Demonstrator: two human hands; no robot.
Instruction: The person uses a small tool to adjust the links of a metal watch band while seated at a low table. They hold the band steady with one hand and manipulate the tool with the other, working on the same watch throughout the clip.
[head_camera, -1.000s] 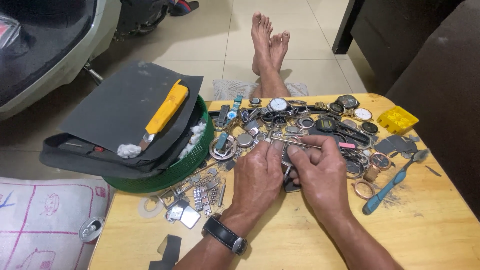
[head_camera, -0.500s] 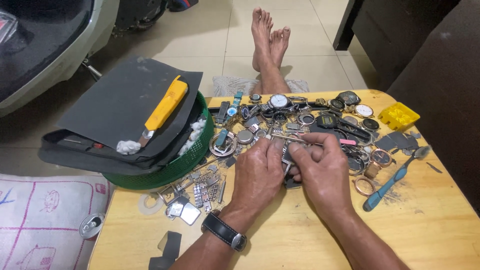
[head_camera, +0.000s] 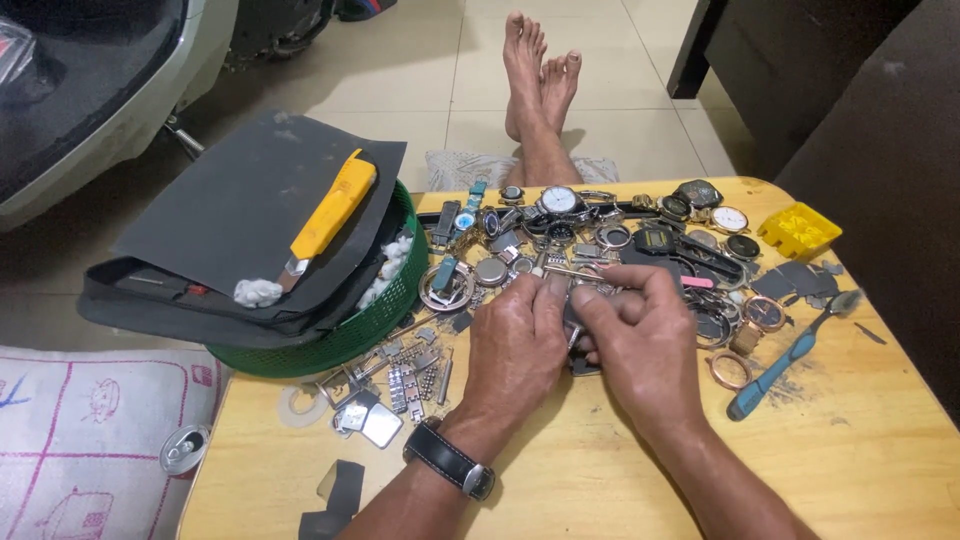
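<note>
Two hands: the left hand (head_camera: 515, 345) and right hand (head_camera: 640, 340) meet at the middle of the wooden worktop (head_camera: 850, 450).
Grip: both sets of fingers are clenched together around a small metal watch part (head_camera: 572, 335), mostly hidden between them.
Left wrist: a dark-strapped wristwatch (head_camera: 452, 462).
Behind the hands: a pile of watches (head_camera: 600, 225).
Right side: a blue toothbrush (head_camera: 790, 355) and a yellow box (head_camera: 798, 230).
Left side: a green basket (head_camera: 350, 330) carrying dark sandpaper sheets (head_camera: 240, 215) and a yellow utility knife (head_camera: 330, 215).

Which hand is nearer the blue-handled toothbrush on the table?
Right. The right hand lies just left of the blue-handled toothbrush, apart from it; the left hand sits farther left, beyond the right hand.
</note>
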